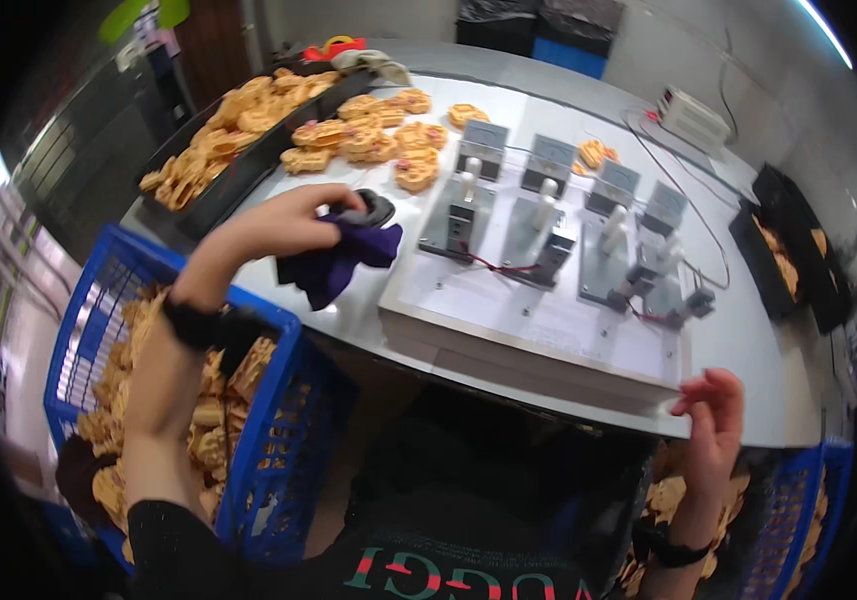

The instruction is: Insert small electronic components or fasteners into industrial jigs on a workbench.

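Observation:
My left hand (299, 215) is closed on a purple cloth (334, 262), which hangs in folds above the table's front left edge. Right by its fingertips is a dark grey rounded object (377, 208); whether they touch it I cannot tell. My right hand (714, 405) has loosely bent, parted fingers and holds nothing. It hovers by the right front corner of a white box-shaped fixture (509, 330). On top of that fixture stand several metal stations with upright white pins, small blocks and thin wires.
Tan moulded pieces (369, 130) lie on the table beyond my left hand. More fill a black tray (184, 215) and a blue crate (294, 335) at left. Another blue crate (794, 520) is at lower right. Black bins (799, 250) and a wired white device (694, 118) stand at right.

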Demonstrator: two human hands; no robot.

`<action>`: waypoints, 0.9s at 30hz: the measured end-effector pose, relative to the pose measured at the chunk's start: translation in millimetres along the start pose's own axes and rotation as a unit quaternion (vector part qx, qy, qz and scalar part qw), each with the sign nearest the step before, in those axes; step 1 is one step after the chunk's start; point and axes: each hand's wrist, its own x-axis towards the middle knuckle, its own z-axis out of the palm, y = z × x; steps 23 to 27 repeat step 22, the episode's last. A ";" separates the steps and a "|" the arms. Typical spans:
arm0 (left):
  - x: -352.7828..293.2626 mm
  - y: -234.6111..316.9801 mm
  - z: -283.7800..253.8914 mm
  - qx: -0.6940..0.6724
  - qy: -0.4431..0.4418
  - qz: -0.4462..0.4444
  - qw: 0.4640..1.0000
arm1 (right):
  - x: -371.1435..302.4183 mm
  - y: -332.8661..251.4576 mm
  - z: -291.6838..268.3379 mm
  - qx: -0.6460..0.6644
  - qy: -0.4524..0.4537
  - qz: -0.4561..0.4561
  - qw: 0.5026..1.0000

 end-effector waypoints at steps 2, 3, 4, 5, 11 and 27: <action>-35.7 21.8 5.1 -0.006 -0.059 0.083 0.995 | 3.1 -4.8 39.2 0.028 -0.108 -0.016 0.994; -45.7 25.3 20.2 0.001 -0.078 0.191 0.979 | 12.6 -14.7 60.5 -0.006 -0.183 -0.038 0.982; -46.0 39.8 42.1 -0.003 -0.106 0.249 0.963 | 15.3 -14.4 79.4 0.004 -0.215 -0.042 0.976; -44.6 60.8 66.0 -0.009 -0.130 0.304 0.944 | 16.4 -17.6 96.1 0.042 -0.253 -0.026 0.966; -37.7 104.8 140.9 -0.196 -0.183 0.212 0.940 | 26.7 -2.9 76.6 -0.139 -0.158 -0.111 0.971; -81.7 -13.8 24.2 0.082 -0.043 0.068 0.993 | 61.7 232.1 -326.4 -0.634 0.022 0.101 0.766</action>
